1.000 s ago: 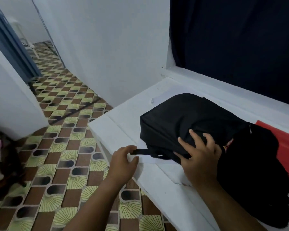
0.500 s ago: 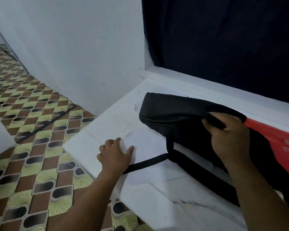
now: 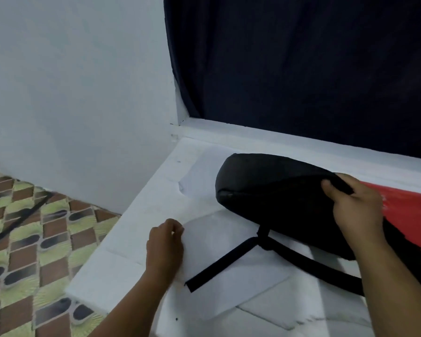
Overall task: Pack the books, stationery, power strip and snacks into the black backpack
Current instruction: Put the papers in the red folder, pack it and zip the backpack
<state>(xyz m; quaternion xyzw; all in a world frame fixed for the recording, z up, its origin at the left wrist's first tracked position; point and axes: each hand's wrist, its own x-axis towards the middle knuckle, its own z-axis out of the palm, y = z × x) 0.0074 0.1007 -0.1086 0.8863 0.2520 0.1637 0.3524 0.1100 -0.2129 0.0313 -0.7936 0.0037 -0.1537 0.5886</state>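
Observation:
The black backpack (image 3: 272, 188) lies on the white table (image 3: 141, 229), its rounded end pointing left and its near side tipped up. My right hand (image 3: 357, 210) grips the bag's upper edge, thumb on top. A black strap (image 3: 219, 263) trails from the bag across the table toward me, its free end lying loose. My left hand (image 3: 165, 244) rests on the table just left of the strap, fingers loosely curled, holding nothing. A flat red item (image 3: 408, 215) lies under and behind the bag on the right. No stationery, power strip or snacks are in view.
White paper sheets (image 3: 229, 242) cover parts of the table under the bag and strap. A dark curtain (image 3: 301, 69) hangs behind the table and a white wall stands to the left. Patterned floor tiles (image 3: 29, 239) lie beyond the table's left edge.
My right hand went from pressing the bag's side to gripping its upper edge and tipping it up. My left hand let go of the strap, which now lies loose.

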